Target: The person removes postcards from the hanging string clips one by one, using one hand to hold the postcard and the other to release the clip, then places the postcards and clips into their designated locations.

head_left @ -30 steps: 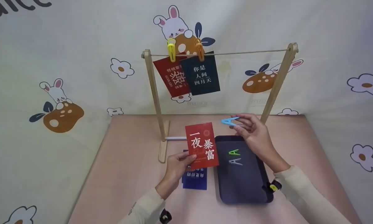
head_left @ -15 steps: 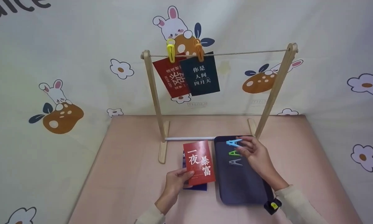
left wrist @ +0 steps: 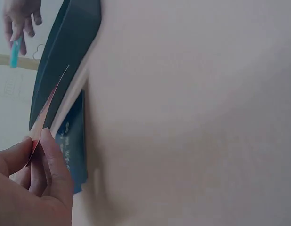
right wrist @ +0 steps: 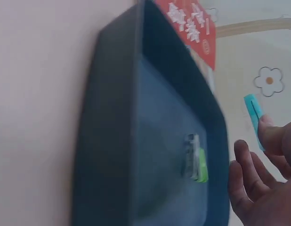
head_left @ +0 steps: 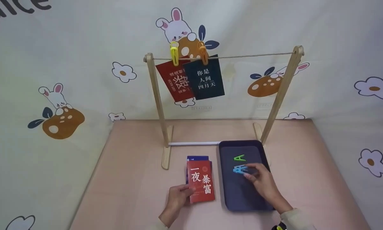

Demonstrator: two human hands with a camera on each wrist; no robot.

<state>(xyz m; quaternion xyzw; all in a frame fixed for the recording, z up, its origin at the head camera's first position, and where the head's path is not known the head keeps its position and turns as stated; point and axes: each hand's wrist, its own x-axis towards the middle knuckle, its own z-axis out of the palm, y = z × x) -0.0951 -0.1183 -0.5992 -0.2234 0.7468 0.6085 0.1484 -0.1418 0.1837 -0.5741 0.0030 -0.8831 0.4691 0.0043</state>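
Observation:
My left hand (head_left: 178, 199) pinches a red card (head_left: 204, 179) with white characters by its lower left edge. In the left wrist view the card (left wrist: 49, 103) stands edge-on, apart from a blue card (left wrist: 72, 146) lying below. My right hand (head_left: 264, 183) pinches a light blue clothespin (head_left: 239, 169) between thumb and fingers, above the dark tray (head_left: 244, 199). A green clothespin (head_left: 239, 157) lies in that tray. The grey clothespin (right wrist: 190, 157) beside it shows in the right wrist view; from the head, the blue one largely covers it.
A wooden stand with a string (head_left: 252, 56) rises behind. From it hang a red card (head_left: 173, 83) under a yellow clip (head_left: 174, 55) and a dark green card (head_left: 205, 78) under an orange clip (head_left: 203, 54). A white bar (head_left: 194, 143) joins the stand's feet.
Both hands have come down toward me: the left with the red card over the blue cards, the right with the blue clothespin from behind the tray to above the grey clothespin.

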